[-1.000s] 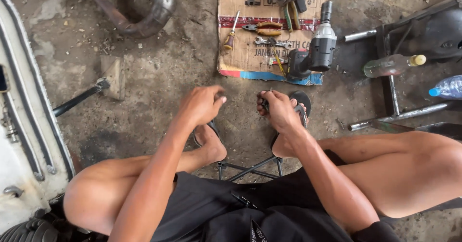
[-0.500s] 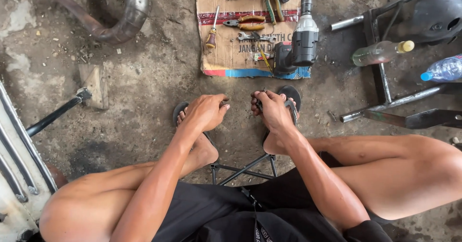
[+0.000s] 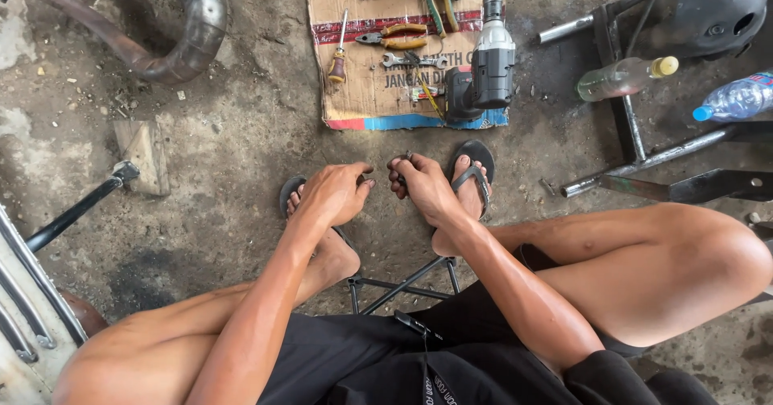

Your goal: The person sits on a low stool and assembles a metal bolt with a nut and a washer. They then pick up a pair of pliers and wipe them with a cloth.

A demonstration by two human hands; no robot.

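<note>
My left hand [image 3: 334, 192] hangs over my left foot in a dark sandal [image 3: 288, 197], fingers curled down and thumb pointing right. What lies under its fingers is hidden. My right hand [image 3: 423, 188] is beside my right foot in a sandal [image 3: 475, 175], its fingertips closed on a small dark piece [image 3: 402, 162]. The two hands are a few centimetres apart above the concrete floor [image 3: 241, 155].
A cardboard sheet [image 3: 366, 99] ahead holds a screwdriver [image 3: 338, 55], pliers [image 3: 394, 33], a wrench [image 3: 407, 60] and a cordless impact driver [image 3: 487, 63]. An exhaust pipe [image 3: 189, 39] lies far left. Two bottles [image 3: 624, 77] and a metal frame [image 3: 636, 143] are at right. A stool frame [image 3: 403, 284] is under me.
The view has drifted, so the cardboard and tools sit higher and more central. Both hands stay by my feet, with the right fingertips now closed on the small piece.
</note>
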